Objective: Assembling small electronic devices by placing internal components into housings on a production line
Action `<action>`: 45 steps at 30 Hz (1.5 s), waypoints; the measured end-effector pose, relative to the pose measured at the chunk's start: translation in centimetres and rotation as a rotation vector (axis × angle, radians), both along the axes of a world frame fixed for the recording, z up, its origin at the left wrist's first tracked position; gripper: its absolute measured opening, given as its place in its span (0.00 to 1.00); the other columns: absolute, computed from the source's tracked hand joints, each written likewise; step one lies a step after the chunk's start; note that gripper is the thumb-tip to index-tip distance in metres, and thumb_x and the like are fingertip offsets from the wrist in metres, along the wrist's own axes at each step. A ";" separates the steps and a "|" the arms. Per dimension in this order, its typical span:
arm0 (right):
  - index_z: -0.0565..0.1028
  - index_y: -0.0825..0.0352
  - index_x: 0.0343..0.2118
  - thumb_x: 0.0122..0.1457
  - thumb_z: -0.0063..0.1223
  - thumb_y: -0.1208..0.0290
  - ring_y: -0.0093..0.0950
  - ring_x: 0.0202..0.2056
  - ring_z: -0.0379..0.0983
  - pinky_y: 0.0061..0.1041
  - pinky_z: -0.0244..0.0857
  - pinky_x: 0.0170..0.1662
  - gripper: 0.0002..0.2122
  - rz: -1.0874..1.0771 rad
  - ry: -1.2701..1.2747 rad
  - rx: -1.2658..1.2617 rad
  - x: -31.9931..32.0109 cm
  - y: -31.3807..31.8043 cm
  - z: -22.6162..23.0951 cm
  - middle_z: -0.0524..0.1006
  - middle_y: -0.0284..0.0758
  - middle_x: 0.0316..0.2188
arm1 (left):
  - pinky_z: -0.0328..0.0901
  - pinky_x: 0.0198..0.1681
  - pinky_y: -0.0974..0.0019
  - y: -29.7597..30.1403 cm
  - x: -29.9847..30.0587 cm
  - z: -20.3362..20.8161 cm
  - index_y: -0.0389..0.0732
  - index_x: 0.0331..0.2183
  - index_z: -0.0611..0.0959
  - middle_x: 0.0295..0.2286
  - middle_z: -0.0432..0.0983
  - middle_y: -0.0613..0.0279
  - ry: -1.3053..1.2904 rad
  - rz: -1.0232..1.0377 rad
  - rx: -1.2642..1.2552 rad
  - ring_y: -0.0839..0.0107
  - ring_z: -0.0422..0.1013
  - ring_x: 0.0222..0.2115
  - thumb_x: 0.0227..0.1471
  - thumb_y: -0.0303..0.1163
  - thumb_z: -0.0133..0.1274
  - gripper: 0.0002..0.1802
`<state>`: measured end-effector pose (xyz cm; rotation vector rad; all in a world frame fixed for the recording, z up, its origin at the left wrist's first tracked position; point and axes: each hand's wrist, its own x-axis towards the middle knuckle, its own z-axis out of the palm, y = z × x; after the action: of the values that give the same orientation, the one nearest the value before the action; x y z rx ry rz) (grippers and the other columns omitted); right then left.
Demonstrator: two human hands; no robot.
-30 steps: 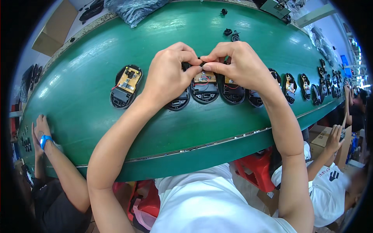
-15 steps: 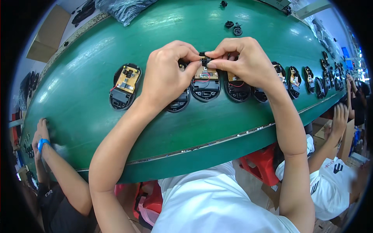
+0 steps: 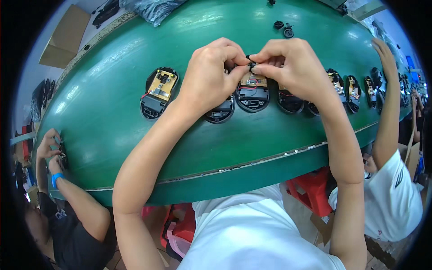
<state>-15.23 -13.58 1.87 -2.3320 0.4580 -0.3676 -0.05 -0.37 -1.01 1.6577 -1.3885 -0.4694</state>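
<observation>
Both hands meet over one black oval mouse base (image 3: 253, 93), which has a tan circuit board, thin red wires and a battery bay. My left hand (image 3: 212, 72) pinches a small black part (image 3: 251, 65) at the board's far end. From the other side, my right hand (image 3: 294, 67) has thumb and forefinger closed on the same part. Fingertips cover most of it, so its exact kind is hidden. Under my left hand another mouse base (image 3: 219, 112) is partly covered, and one more base (image 3: 290, 101) lies beneath my right hand.
A single mouse base (image 3: 159, 93) lies left on the green table (image 3: 103, 130); several more line up to the right. Small black wheel parts (image 3: 288, 31) sit at the back, near a plastic bag (image 3: 155, 10). Co-workers' arms (image 3: 83, 200) reach in from both sides.
My hands stay pinched on the small part over the same base while the whole view shifts slightly. The left co-worker's hands come together on a dark piece; the right co-worker's arm now reaches across the table.
</observation>
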 end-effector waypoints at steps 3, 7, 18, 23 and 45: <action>0.81 0.72 0.37 0.53 0.63 0.72 0.34 0.28 0.78 0.31 0.72 0.36 0.11 0.001 -0.082 0.017 -0.8 -0.2 -0.8 0.81 0.41 0.29 | 0.71 0.38 0.66 -0.2 0.0 0.5 0.31 0.34 0.84 0.35 0.80 0.56 -0.053 -0.016 0.072 0.67 0.78 0.31 0.48 0.21 0.61 0.08; 0.81 0.70 0.42 0.56 0.60 0.73 0.28 0.31 0.77 0.27 0.71 0.36 0.12 -0.088 -0.149 -0.154 -2.5 -2.9 1.0 0.82 0.38 0.32 | 0.69 0.50 0.60 1.3 1.1 2.5 0.34 0.43 0.83 0.44 0.80 0.52 -0.159 -0.004 -0.018 0.56 0.77 0.44 0.50 0.22 0.58 0.15; 0.80 0.68 0.36 0.51 0.66 0.54 0.41 0.36 0.80 0.37 0.73 0.43 0.19 -0.473 0.310 -0.414 -1.6 -6.8 -0.7 0.82 0.43 0.31 | 0.66 0.54 0.54 5.7 2.0 1.8 0.37 0.44 0.81 0.47 0.77 0.53 -0.483 -0.162 0.001 0.53 0.71 0.52 0.53 0.20 0.52 0.15; 0.81 0.66 0.35 0.53 0.64 0.59 0.44 0.36 0.80 0.39 0.74 0.43 0.15 -0.329 0.299 -0.539 -1.2 -8.1 -0.9 0.82 0.44 0.31 | 0.66 0.54 0.55 5.7 1.9 1.4 0.39 0.45 0.81 0.48 0.77 0.55 -0.490 -0.168 -0.038 0.54 0.72 0.51 0.53 0.21 0.52 0.16; 0.81 0.68 0.35 0.49 0.67 0.73 0.37 0.36 0.78 0.33 0.71 0.39 0.10 0.107 -0.177 -0.203 1.8 4.0 -1.2 0.82 0.38 0.34 | 0.67 0.39 0.57 4.7 1.2 -0.9 0.38 0.29 0.83 0.32 0.76 0.60 -0.416 0.098 -0.164 0.58 0.74 0.34 0.42 0.26 0.64 0.09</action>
<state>-13.45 -9.54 0.65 -2.4796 0.2176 -0.5873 1.12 4.34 -1.86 1.7386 -1.5845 0.0521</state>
